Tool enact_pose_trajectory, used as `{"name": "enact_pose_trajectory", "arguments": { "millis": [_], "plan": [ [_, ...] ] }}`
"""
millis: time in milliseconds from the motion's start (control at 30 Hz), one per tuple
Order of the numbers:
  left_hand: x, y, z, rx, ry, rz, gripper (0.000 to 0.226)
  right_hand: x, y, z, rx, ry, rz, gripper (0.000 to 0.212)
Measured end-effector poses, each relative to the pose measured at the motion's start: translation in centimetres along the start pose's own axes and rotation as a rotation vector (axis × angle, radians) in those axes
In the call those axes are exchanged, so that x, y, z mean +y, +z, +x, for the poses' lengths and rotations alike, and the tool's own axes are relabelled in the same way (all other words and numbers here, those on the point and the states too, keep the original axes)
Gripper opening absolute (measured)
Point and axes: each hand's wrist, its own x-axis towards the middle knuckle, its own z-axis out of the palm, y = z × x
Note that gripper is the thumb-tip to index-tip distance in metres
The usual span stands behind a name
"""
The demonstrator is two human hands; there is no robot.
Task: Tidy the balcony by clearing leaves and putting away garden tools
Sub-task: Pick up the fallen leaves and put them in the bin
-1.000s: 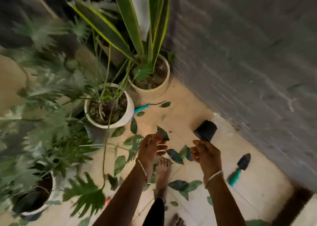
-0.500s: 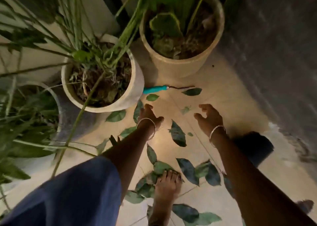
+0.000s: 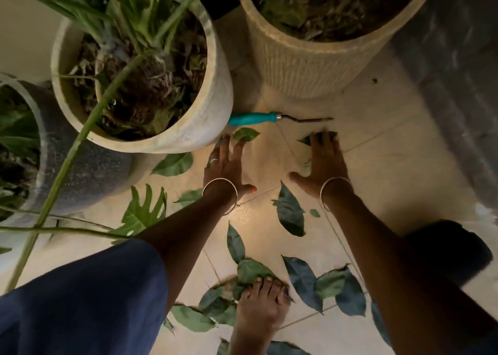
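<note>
Both hands had come down since the half-second before, from hovering with curled fingers above the floor to lying on it, and the view had dipped closer to the pots.

Nearest me, a bare foot stood planted among a drift of scattered leaves, some pinned under the toes. A tipped black pot lay on the near right, beside the right forearm. It looked like one more thing waiting to be put away.

Farther in, the left hand was spread flat on the tiled floor, fingers straight, their tips on a pale green leaf just beside the white pot. The right hand lay the same way, its fingers covering most of a dark leaf. Neither had anything in its grip. I judged the flat palms were set to rake the leaves back toward the heap by the foot rather than pick them up singly.

Just beyond the fingertips lay the teal-handled tool — untouched, its handle end against the white pot and its thin metal tip pointing right, in front of the ribbed pot. Leaves seemed to come first; the tool still needed storing.
</note>
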Motion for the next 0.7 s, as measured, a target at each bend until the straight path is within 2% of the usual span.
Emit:
{"name": "enact_pose_trajectory", "arguments": {
  "millis": [167,300,400,467,533,600,700],
  "plan": [
    [0.2,0.2,0.6,0.041,0.072,0.021,0.125,-2.0,4.4,-6.7,0.003,-0.100,-0.018,0.104],
    [0.0,-0.1,1.1,0.010,0.136,0.119,0.132,-2.9,7.7,-11.7,-0.033,-0.051,-0.126,0.108],
    [-0.2,-0.5,1.7,-0.062,0.130,0.168,0.137,-3.4,8.9,-13.4,0.001,0.013,-0.181,0.104],
    [-0.3,-0.7,2.0,-0.076,0.122,0.179,0.139,-3.6,9.1,-13.6,0.052,0.043,-0.147,0.089],
    [-0.6,-0.7,2.2,-0.057,0.125,0.183,0.140,-3.5,9.4,-13.3,0.117,0.056,-0.057,0.064],
    [-0.9,-0.7,2.1,-0.016,0.141,0.166,0.134,-3.2,9.7,-12.9,0.150,0.053,0.065,0.045],
    [-1.4,0.1,1.9,0.054,0.171,0.080,0.121,-3.1,10.0,-12.7,0.132,0.032,0.187,0.030]
  ]
}}
